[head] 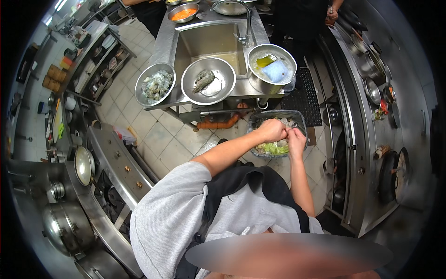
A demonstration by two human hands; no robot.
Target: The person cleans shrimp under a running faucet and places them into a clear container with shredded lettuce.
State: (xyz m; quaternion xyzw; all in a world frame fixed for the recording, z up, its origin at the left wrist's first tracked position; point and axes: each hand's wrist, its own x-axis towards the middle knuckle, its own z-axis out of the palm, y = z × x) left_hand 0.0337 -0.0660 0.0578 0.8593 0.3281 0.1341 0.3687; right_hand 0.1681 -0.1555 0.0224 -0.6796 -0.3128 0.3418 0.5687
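My left hand [273, 130] and my right hand [296, 140] meet fingertip to fingertip above a lined waste bin [251, 129]. Pinched between them is a small greyish piece, apparently a shrimp [294, 125], mostly hidden by the fingers. Scraps and pale green leaves [275, 148] lie in the bin below. On the sink's near edge, a steel bowl [226, 89] contains a few whole shrimps [204, 81]. Left of it, another steel bowl [138, 91] is heaped with greyish shrimps [157, 85].
A steel pot [266, 87] of water with a blue cloth [275, 71] stands right of the bowls, by the sink [195, 40] and faucet [248, 24]. An orange drainpipe [217, 124] runs underneath. Stoves [120, 153] flank my left; a steel counter [366, 205] my right. Two people stand beyond.
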